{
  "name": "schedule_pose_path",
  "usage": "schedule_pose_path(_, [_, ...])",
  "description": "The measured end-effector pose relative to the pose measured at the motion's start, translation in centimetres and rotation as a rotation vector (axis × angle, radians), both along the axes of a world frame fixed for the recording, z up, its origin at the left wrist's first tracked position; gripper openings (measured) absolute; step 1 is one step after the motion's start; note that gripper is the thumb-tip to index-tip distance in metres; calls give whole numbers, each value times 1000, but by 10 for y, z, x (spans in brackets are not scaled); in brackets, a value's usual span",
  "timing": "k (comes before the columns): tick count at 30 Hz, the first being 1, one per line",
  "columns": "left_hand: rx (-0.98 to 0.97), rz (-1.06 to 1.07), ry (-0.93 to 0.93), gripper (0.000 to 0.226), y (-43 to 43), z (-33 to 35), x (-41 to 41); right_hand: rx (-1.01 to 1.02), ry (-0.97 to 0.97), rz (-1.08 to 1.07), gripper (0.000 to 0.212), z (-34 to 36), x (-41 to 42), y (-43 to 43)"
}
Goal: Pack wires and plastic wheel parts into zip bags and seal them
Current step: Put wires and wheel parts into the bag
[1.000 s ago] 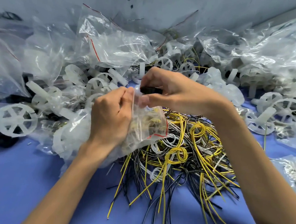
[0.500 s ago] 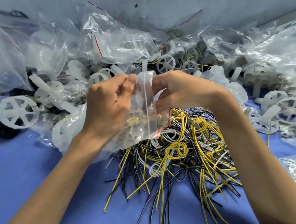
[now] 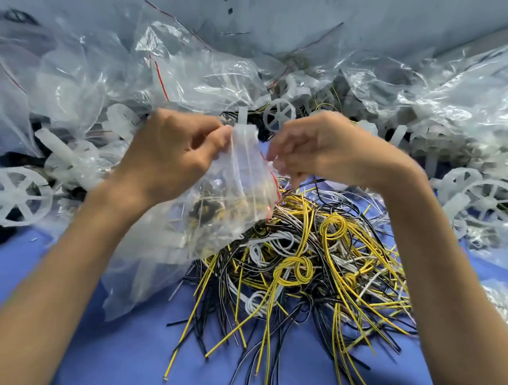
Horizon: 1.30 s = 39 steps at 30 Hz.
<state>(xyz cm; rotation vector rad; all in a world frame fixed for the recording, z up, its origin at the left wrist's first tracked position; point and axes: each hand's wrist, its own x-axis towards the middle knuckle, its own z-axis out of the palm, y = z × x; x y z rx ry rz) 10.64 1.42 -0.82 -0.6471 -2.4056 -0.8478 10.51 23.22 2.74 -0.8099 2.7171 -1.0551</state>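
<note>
— Our left hand [image 3: 171, 156] pinches the zip bag [image 3: 240, 191] by its top corner, above the middle of the worktop [image 3: 115, 348].
— Our right hand [image 3: 318, 154] curls its fingers at the mouth, blurred; we cannot tell their hold. If the seal gapes, contents spill onto the loose wires [image 3: 317, 257].

Pinched by the left hand [image 3: 171, 159], thin clear plastic film of the zip bag [image 3: 242, 173], glossy, creased; just below the grip, wires [image 3: 295, 267] in smooth, faintly shiny yellow, black and white plastic sheathing; left of it, milky matt plastic wheel parts [image 3: 16, 195]; underneath, matt blue table cover [image 3: 115, 357]; beyond, crinkled glossy loose bags [image 3: 201, 68].
</note>
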Motion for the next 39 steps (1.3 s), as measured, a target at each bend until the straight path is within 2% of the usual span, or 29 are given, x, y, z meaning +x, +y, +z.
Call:
schedule_pose_path(2, [-178, 156, 119, 39, -2, -14, 1, 27, 115, -61, 14, -1, -7, 10])
schedule_pose_path(4, [-250, 182, 158, 42, -4, -22, 2, 83, 160, -91, 19, -1, -12, 17])
schedule_pose_path(9, [-276, 152, 212, 42, -2, -24, 9, 309, 14, -93, 22, 0, -9, 27])
schedule_pose_path(12, [-274, 145, 223, 42, -1, -25, 10, 348, 97, -117, 12, 8, -4, 28])
schedule_pose_path(14, [-279, 150, 223, 43, -3, -25, 10, 400, 123, -124, 20, 13, 4, 28])
schedule_pose_path(18, [-269, 156, 207, 43, -4, -27, 8, 617, 32, -133, 39, 13, 27, 36])
schedule_pose_path(22, [-262, 138, 214, 43, -5, -30, 6, 785, -157, -178, 52, 8, 38, 41])
schedule_pose_path(26, [-270, 129, 209, 45, -5, -32, 4, 878, -188, -140, 36, 1, 20, 28])
schedule_pose_path(30, [-258, 89, 201, 45, -6, -32, 2, 858, -205, -106, 23, -5, 7, 27])
schedule_pose_path(34, [-265, -52, 75, 48, -6, -23, -8, 774, -195, -101, 11, -1, 6, 39])
schedule_pose_path(36, [-278, -137, -147, 49, -5, -10, -16, 724, -172, -127, 11, 3, 5, 48])
schedule_pose_path(39, [-467, -220, -531, 46, -3, 10, -29, 631, -108, -157, 11, 10, 4, 58])
